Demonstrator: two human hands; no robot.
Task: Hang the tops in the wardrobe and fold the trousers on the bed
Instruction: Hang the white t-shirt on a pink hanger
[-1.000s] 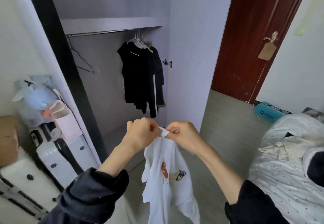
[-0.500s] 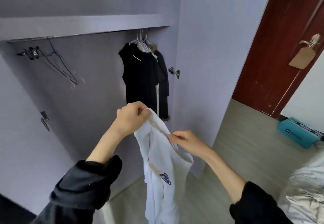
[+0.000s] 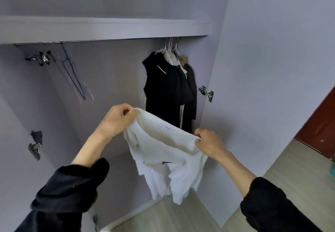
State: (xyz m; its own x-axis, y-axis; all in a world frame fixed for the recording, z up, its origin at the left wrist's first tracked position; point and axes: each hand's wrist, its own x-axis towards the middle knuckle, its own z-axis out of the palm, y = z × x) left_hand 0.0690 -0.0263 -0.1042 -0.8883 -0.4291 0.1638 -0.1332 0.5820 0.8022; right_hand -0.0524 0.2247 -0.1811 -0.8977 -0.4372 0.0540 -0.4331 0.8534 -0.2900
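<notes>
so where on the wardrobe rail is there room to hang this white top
Free: the stretch under the shelf between the empty wire hangers at left and the black hanging clothes at right. Crowded: the right end, where white hangers bunch together.

One faint printed mark, inside the neck of the white top

The only lettering in view sits on the inner neck band of the white T-shirt (image 3: 168, 152), which is held up between the two hands in front of the open wardrobe. It is a small dark print (image 3: 168, 128) lying upside down to the camera; its characters are too small and blurred to make out. Nothing else in view carries readable text, numbers or signs.
</notes>
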